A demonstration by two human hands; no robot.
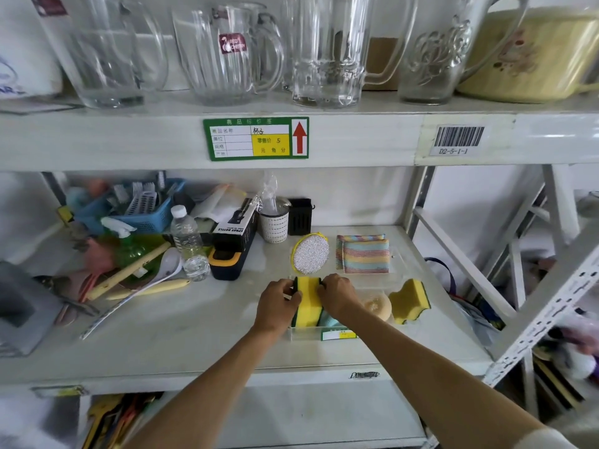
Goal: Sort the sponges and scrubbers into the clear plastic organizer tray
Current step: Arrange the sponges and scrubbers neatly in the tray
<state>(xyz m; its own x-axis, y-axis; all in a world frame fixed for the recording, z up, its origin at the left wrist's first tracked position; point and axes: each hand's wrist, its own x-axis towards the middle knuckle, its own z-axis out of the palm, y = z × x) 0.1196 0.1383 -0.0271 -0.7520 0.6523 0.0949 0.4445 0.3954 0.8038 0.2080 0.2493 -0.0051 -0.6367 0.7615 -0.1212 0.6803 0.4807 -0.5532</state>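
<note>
Both hands, left [278, 301] and right [337, 294], grip a yellow sponge [309, 303] in the clear tray [308, 335]'s near-left compartment, long axis running front-to-back. Tray walls barely discernible; sponge's flanks hidden by fingers.

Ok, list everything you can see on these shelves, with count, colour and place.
Glass pitchers: several, clear, top shelf.
Price tag: one, green, shelf edge.
Basket: one, blue, lower shelf, left.
Water bottle: one, clear, left of centre.
Oval scrubber: one, silver, behind the hands.
Striped cloths: a stack, multicolour, back right.
Organizer tray: one, clear, lower shelf.
Yellow sponges: two; one held, one right.
Left hand, right hand: each has a grip on the held sponge.
</note>
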